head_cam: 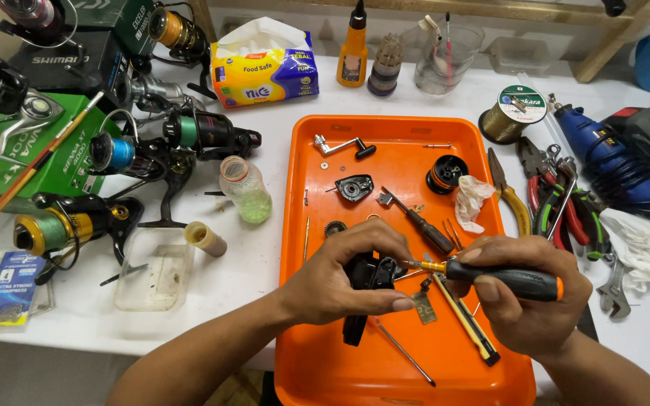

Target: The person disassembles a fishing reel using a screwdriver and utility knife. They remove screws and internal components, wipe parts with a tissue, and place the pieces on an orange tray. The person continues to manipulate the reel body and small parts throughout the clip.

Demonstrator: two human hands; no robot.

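Now the left hand (347, 274) grips a black reel body (366, 278) over the orange tray's (325, 376) middle; the right hand (524, 293) closes on a screwdriver (490, 276), tip touching it. Loose parts crowd the tray's far half; its near-left corner lies open.

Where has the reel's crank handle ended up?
The silver crank handle lies at the far left corner of the orange tray, just beyond the black side plate.

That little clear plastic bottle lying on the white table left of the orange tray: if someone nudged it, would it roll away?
The clear bottle lies on its side on the white table, so it would probably roll easily. It looks like thin plastic, only partly filled with something greenish, so likely light. Its cap seems to be on, so spilling looks unlikely.
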